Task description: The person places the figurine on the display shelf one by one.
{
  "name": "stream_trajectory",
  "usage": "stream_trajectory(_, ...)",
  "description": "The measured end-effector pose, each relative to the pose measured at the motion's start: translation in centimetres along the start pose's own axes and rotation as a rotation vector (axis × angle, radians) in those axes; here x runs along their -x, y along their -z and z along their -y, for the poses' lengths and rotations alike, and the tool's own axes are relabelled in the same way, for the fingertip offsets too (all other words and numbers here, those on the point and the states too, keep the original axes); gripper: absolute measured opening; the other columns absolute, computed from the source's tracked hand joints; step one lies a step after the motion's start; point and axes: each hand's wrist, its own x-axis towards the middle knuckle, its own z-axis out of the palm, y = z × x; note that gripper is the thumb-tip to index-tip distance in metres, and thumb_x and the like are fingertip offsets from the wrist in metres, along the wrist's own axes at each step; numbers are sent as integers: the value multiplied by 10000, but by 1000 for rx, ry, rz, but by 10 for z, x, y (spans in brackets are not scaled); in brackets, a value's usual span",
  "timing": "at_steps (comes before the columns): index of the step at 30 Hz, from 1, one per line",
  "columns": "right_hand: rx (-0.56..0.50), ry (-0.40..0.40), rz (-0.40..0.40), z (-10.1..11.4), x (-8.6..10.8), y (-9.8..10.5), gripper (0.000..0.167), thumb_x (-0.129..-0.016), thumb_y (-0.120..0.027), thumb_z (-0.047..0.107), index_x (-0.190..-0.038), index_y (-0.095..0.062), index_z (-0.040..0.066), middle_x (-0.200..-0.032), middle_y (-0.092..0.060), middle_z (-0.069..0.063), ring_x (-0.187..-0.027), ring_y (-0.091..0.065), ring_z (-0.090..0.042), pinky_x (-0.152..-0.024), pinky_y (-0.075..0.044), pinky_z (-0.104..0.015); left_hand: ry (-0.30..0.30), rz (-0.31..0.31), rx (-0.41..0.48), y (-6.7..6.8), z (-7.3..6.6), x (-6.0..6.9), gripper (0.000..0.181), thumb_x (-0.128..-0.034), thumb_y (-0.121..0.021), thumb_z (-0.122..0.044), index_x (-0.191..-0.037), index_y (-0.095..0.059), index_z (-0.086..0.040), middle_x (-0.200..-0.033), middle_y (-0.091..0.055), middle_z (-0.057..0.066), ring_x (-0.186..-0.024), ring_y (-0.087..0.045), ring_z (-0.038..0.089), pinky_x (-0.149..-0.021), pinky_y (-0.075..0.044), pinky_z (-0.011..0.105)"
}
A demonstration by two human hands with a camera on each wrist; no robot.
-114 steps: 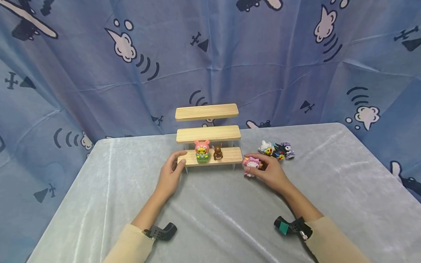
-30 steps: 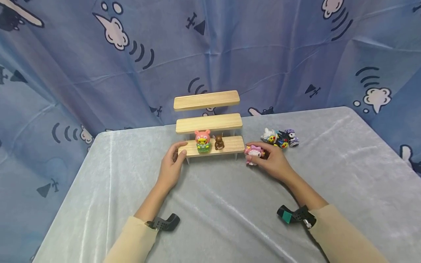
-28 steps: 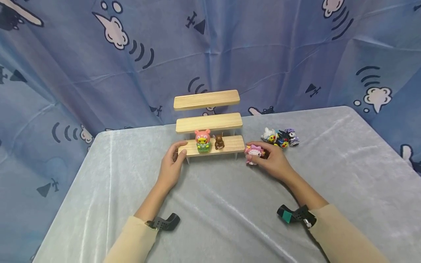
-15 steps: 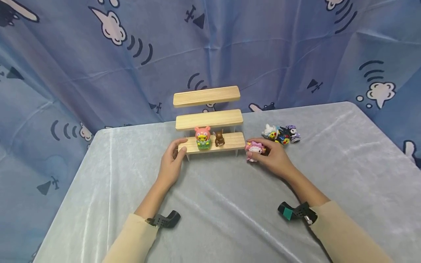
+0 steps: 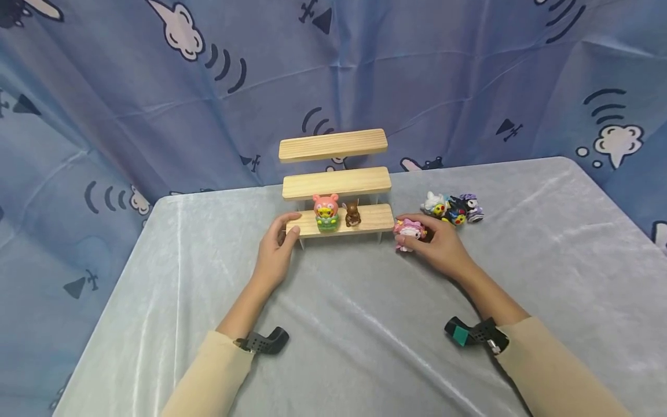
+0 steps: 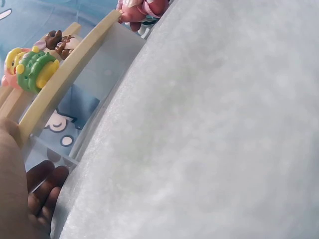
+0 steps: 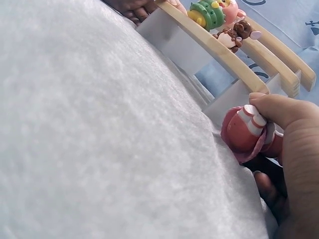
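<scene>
While the left hand (image 5: pixel 274 249) grips the wooden stand (image 5: pixel 336 183), the right hand (image 5: pixel 442 244) pinches a pink figurine (image 5: pixel 410 229)

Left forearm (image 5: pixel 245 310) is pointing to 1 o'clock, left hand (image 5: pixel 276 247) gripping, fingers (image 6: pixel 44 191) bent. Right forearm (image 5: pixel 492 296) is pointing roughly to 10 o'clock, right hand (image 5: pixel 440 244) pinching, thumb (image 7: pixel 279 107) opposing fingers.

No words, numbers or brands can be read — the blue fabric curtain (image 5: pixel 443 52) bears only printed pictures, white cloud shapes (image 5: pixel 618 141) among them, and the small green square patch (image 5: pixel 460 336) on the black wrist device (image 5: pixel 483 331) shows nothing legible.
</scene>
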Motion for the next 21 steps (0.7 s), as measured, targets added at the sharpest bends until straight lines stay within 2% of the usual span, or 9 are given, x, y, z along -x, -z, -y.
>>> stream_trajectory(5,-5,3,-2,1,0,0,420,-866,-802,150,-1266,-695,78,-1090,-729,-141,-876,-568,-6,-732,-460,-133,1,4,5,0,0,-1,361,-1070,-492,-186,-1387,-531,-18,-1484,-531,157,-1353,-522,276,-1085,-446,461)
stream_trajectory(12,-10,7,-13,-1,-1,-1,414,-864,-801,132,-1259,-698,66,-1103,-733,-157,-896,-572,9,-754,-453,-116,-4,0,3,0,1,0,357,-1071,-489,-186,-1386,-533,-23,-1490,-522,156,-1463,-422,264,-1164,-391,461)
stream_trajectory(21,29,5,-24,-3,-1,-2,413,-870,-790,124,-1263,-690,48,-1133,-727,-179,-905,-566,9,-760,-436,-110,-6,0,-6,1,0,0,359,-1072,-487,-187,-1384,-533,-15,-1489,-526,162,-1489,-389,270,-1198,-351,463)
